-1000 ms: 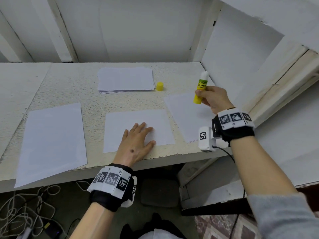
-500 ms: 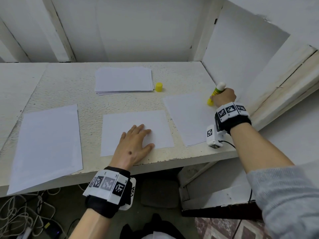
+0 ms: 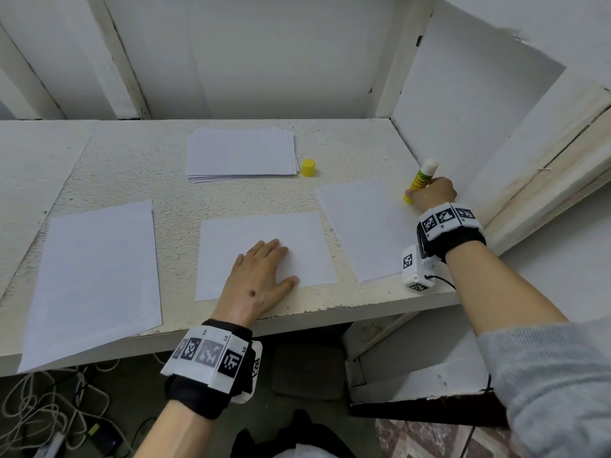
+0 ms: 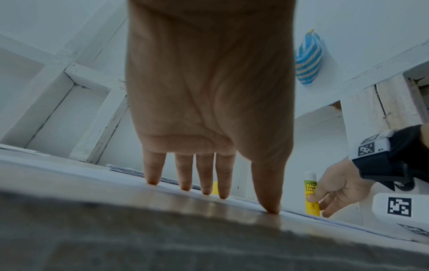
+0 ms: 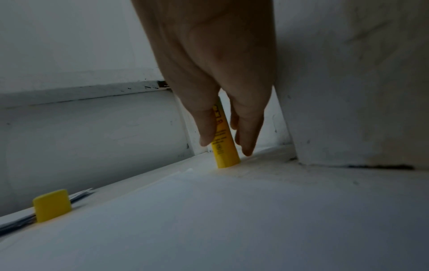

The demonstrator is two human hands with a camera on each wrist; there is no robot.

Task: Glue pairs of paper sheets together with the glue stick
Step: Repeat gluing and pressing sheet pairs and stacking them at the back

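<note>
Glue stick [image 3: 419,185]: uncapped, white tip up, yellow base on the counter [image 3: 132,166] at the far right corner of the right sheet [image 3: 363,226]; tilted.
Right hand [image 3: 434,195]: fingers curled round the stick's barrel.
Left hand [image 3: 261,279]: flat, fingers straight, pressing the middle sheet [image 3: 307,239] near the counter's front edge.
Cap [image 3: 308,167]: yellow, upright, just right of the stack [image 3: 239,155].
Left sheet [image 3: 96,276]: overhangs the front edge.
</note>
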